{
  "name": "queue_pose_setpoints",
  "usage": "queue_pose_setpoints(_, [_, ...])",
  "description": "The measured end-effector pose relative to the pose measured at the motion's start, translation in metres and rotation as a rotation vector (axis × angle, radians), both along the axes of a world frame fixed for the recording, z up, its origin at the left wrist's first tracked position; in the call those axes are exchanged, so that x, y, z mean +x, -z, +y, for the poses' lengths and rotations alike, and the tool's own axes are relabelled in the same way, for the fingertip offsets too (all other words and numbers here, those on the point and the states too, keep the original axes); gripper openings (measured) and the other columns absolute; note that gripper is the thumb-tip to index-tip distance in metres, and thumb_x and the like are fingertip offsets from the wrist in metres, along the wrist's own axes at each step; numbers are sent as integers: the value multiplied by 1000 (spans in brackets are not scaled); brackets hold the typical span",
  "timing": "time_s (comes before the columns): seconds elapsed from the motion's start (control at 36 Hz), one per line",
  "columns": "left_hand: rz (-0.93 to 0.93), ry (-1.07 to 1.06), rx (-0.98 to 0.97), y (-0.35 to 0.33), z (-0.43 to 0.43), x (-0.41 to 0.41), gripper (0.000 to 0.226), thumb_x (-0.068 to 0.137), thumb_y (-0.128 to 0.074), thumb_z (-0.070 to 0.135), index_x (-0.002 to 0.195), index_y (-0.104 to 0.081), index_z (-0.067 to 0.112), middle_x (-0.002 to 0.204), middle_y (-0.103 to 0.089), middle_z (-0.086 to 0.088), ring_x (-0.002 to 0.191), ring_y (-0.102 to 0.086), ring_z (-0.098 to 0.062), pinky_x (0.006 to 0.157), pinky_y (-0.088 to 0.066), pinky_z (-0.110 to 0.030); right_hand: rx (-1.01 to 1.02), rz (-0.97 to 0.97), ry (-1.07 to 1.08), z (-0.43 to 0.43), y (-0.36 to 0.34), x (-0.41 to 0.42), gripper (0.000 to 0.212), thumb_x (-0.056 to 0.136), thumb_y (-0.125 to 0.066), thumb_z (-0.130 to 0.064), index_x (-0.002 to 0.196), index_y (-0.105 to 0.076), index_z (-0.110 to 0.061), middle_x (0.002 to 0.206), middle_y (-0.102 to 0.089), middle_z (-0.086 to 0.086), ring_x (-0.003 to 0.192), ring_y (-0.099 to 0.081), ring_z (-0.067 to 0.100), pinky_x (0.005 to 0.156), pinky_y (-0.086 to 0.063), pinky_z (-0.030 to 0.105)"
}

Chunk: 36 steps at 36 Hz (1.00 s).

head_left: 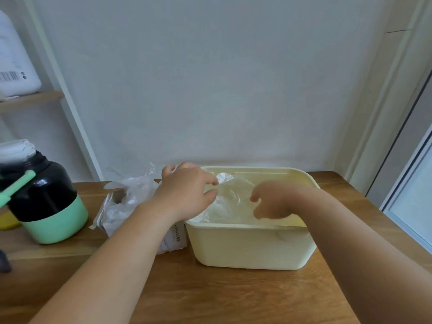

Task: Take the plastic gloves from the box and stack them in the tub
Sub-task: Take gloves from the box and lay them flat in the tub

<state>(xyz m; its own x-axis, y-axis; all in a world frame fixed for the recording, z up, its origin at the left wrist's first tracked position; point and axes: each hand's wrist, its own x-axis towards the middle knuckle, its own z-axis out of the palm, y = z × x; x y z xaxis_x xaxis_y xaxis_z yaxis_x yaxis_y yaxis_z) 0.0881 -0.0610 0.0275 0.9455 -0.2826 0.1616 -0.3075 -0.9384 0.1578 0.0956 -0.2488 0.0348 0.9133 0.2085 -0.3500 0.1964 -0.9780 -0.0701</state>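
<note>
A pale yellow tub (252, 249) stands on the wooden table, with clear plastic gloves (222, 212) piled inside. A thin clear glove (233, 189) is stretched over the pile between my two hands. My left hand (187, 190) hovers over the tub's left rim and pinches the glove's left edge between thumb and forefinger. Inside the tub, my right hand (273, 199) pinches the glove's right side with curled fingers. Just left of the tub lies the white glove box (174, 239), partly hidden by my left forearm, with crumpled gloves (131, 195) spilling from its top.
A black jar with a mint green base (46, 202) stands at the table's left, a yellow object (7, 222) behind it. A shelf at the upper left holds a white package (14, 66). The wall is close behind the tub; a window frame (406, 183) runs along the right.
</note>
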Motion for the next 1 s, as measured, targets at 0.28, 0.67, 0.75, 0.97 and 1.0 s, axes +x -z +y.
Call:
queue_pose_setpoints(0.28, [-245,-189,-393,-7,62,-21,29,98,-48,21,123,-62,23,129,-57,7,120,-48,-11,90,-31,-19,751,-379,-73,67,-19,-12,25,91,-54,-22,114,-63,-22,98,-60,-12,93,-59,9,70,-43,13])
queue_pose_setpoints(0.67, [-197,-245,-665,32,100,-35,36,93,-60,20,128,-55,29,132,-48,9,114,-49,0,87,-39,-10,699,-399,-162,133,15,-4,26,79,-70,-26,103,-65,-17,82,-54,-12,81,-54,9,68,-46,22])
queue_pose_setpoints(0.75, [-195,-229,-712,37,101,-36,31,93,-59,16,120,-58,31,127,-55,11,111,-53,1,89,-41,-13,684,-409,-167,135,14,-2,16,83,-70,-25,92,-69,-12,81,-59,-9,79,-57,11,75,-51,29])
queue_pose_setpoints(0.97, [-209,-210,-727,41,98,-41,31,94,-58,17,123,-59,27,114,-54,19,111,-51,3,87,-37,-7,741,-400,-171,132,18,-2,38,94,-54,-25,66,-56,1,56,-45,-3,52,-39,8,53,-30,27])
queue_pose_setpoints(1.0, [-207,-209,-729,41,98,-41,31,93,-58,18,124,-58,26,114,-54,20,110,-51,3,87,-37,-7,769,-390,-158,132,18,-2,40,95,-52,-24,63,-51,0,55,-40,-1,53,-35,15,54,-28,29])
